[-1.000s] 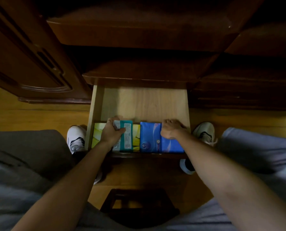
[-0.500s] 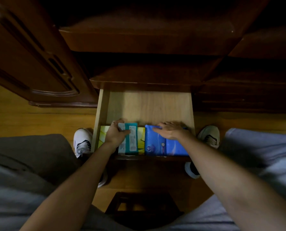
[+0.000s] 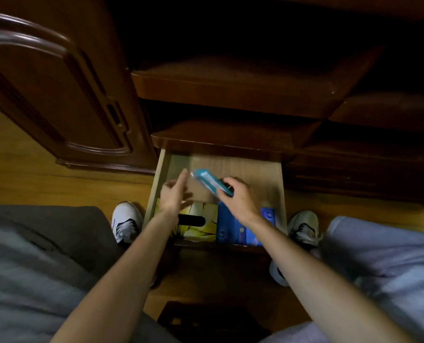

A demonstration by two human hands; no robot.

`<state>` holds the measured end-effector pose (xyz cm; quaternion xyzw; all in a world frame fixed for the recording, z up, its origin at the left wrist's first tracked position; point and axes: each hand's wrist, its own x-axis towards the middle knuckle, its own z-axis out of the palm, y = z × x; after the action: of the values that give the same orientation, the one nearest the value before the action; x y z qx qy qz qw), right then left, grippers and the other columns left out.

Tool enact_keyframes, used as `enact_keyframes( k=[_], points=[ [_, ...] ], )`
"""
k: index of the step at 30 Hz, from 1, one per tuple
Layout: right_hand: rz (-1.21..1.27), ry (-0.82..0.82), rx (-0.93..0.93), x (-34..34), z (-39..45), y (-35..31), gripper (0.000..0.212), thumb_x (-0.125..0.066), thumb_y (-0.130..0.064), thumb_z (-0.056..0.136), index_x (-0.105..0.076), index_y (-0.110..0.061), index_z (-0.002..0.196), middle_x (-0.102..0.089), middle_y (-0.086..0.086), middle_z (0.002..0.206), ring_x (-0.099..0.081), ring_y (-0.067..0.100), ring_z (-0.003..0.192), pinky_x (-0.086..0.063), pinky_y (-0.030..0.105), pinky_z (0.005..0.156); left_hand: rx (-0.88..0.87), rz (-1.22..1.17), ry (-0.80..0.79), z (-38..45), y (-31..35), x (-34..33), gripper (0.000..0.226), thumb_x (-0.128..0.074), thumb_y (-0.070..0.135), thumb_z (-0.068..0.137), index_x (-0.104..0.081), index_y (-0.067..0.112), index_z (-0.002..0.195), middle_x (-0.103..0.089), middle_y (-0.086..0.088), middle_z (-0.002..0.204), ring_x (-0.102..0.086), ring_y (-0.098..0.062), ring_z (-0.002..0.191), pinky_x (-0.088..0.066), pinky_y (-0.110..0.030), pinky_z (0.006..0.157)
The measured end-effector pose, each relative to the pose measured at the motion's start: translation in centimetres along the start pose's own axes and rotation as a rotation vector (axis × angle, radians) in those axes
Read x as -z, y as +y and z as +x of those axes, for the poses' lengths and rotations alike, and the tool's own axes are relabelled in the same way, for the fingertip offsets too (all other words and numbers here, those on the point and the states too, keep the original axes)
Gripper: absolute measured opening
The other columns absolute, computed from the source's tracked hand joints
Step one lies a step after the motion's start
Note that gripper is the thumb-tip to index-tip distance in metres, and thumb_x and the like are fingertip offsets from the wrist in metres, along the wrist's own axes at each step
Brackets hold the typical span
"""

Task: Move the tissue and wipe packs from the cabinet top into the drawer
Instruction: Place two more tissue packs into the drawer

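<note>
The light wooden drawer [image 3: 255,169] stands pulled out from the dark cabinet. At its front lie a yellow tissue box [image 3: 201,224] with a dark slot and, to its right, a blue wipe pack [image 3: 233,231]. My right hand [image 3: 240,196] grips a small teal tissue pack [image 3: 209,180], lifted and tilted above the drawer's middle. My left hand [image 3: 175,191] hovers just left of that pack with fingers straight, holding nothing. The cabinet top [image 3: 230,80] is dark, and I make out no packs on it.
A dark wooden cabinet door [image 3: 57,95] hangs open on the left. My knees and white shoes [image 3: 125,222] flank the drawer on a wooden floor. A dark stool [image 3: 206,320] sits under me. Bare drawer bottom shows behind the packs.
The teal pack left the yellow box: my right hand now holds it raised over the drawer's middle. My left hand released it and opened. The camera moved closer.
</note>
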<state>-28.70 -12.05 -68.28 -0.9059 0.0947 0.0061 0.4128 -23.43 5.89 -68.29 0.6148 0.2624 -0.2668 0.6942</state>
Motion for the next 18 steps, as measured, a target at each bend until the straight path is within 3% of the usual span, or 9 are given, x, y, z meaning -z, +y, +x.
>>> enact_keyframes(
  k=[2,4,6,9,11,13,15,17,18],
  points=[
    [-0.185,-0.120,0.150,0.8,-0.6,0.8,0.029,-0.071,-0.030,0.091,-0.070,-0.023,0.119,-0.062,-0.006,0.105,-0.057,0.013,0.095,-0.050,0.031,0.076,0.109,-0.060,-0.180,-0.3,0.3,-0.3,0.060,-0.066,0.057,0.087,-0.058,0.009,0.121,-0.068,-0.011,0.112,-0.070,-0.028,0.101,-0.059,-0.039,0.087],
    [-0.185,-0.350,0.125,1.4,-1.3,1.4,0.042,-0.069,-0.050,0.089,-0.065,-0.033,0.127,-0.054,-0.013,0.118,-0.049,0.007,0.108,-0.042,0.023,0.084,0.081,0.006,-0.210,-0.4,0.2,-0.9,0.031,-0.069,0.026,0.093,-0.059,0.009,0.117,-0.065,-0.008,0.107,-0.067,-0.021,0.090,-0.060,-0.026,0.068],
    [-0.049,-0.322,0.024,1.9,-1.5,2.0,0.044,-0.065,-0.057,0.089,-0.061,-0.041,0.130,-0.045,-0.019,0.130,-0.043,0.000,0.116,-0.036,0.019,0.090,0.003,0.146,-0.172,-0.2,-0.4,-1.4,0.035,-0.072,0.006,0.088,-0.062,0.016,0.120,-0.063,-0.006,0.110,-0.067,-0.023,0.091,-0.059,-0.030,0.063],
    [0.135,-0.252,-0.178,3.3,-1.1,2.8,0.055,-0.071,-0.041,0.090,-0.047,-0.043,0.140,-0.050,-0.021,0.131,-0.056,-0.002,0.109,-0.055,0.026,0.083,0.037,0.157,-0.269,-0.1,-1.3,-2.2,0.046,-0.078,0.006,0.083,-0.065,0.023,0.123,-0.066,-0.007,0.115,-0.070,-0.030,0.097,-0.061,-0.034,0.061],
    [0.135,-0.344,-0.228,4.2,-0.9,4.2,0.041,-0.070,-0.022,0.094,-0.059,-0.026,0.133,-0.065,-0.004,0.123,-0.065,0.015,0.111,-0.057,0.038,0.091,-0.012,0.148,-0.307,0.1,-2.1,-3.0,0.047,-0.077,0.002,0.083,-0.063,0.019,0.124,-0.072,-0.008,0.116,-0.071,-0.023,0.098,-0.062,-0.032,0.068],
    [-0.032,-0.363,-0.227,5.0,-1.2,5.8,0.026,-0.065,-0.015,0.096,-0.068,-0.019,0.122,-0.070,0.001,0.117,-0.064,0.022,0.113,-0.052,0.035,0.090,-0.109,0.181,-0.240,0.6,-2.7,-3.4,0.044,-0.073,0.004,0.087,-0.059,0.012,0.128,-0.073,-0.009,0.116,-0.070,-0.018,0.101,-0.059,-0.031,0.082],
    [-0.487,-0.395,-0.181,5.2,-2.1,7.4,0.031,-0.063,-0.027,0.097,-0.064,-0.027,0.127,-0.068,0.002,0.123,-0.059,0.023,0.116,-0.045,0.033,0.086,-0.294,0.561,-0.113,1.3,-3.6,-2.7,0.040,-0.068,0.014,0.092,-0.057,0.010,0.131,-0.067,-0.006,0.124,-0.065,-0.022,0.112,-0.053,-0.037,0.096],
    [-0.981,-0.429,-0.093,4.3,-3.4,8.9,0.049,-0.062,-0.042,0.094,-0.052,-0.031,0.141,-0.057,0.002,0.139,-0.047,0.025,0.129,-0.037,0.039,0.101,-0.451,1.180,-0.113,1.6,-4.9,-1.4,0.039,-0.062,0.019,0.095,-0.058,0.009,0.132,-0.061,-0.008,0.129,-0.056,-0.028,0.124,-0.047,-0.040,0.102],
    [-1.086,-0.441,-0.071,3.5,-4.0,9.4,0.054,-0.062,-0.046,0.093,-0.048,-0.031,0.143,-0.052,0.002,0.143,-0.042,0.026,0.132,-0.032,0.041,0.107,-0.488,1.375,-0.155,1.5,-5.5,-1.0,0.040,-0.059,0.019,0.095,-0.057,0.007,0.133,-0.057,-0.011,0.135,-0.049,-0.032,0.131,-0.044,-0.040,0.105]
  ],
)
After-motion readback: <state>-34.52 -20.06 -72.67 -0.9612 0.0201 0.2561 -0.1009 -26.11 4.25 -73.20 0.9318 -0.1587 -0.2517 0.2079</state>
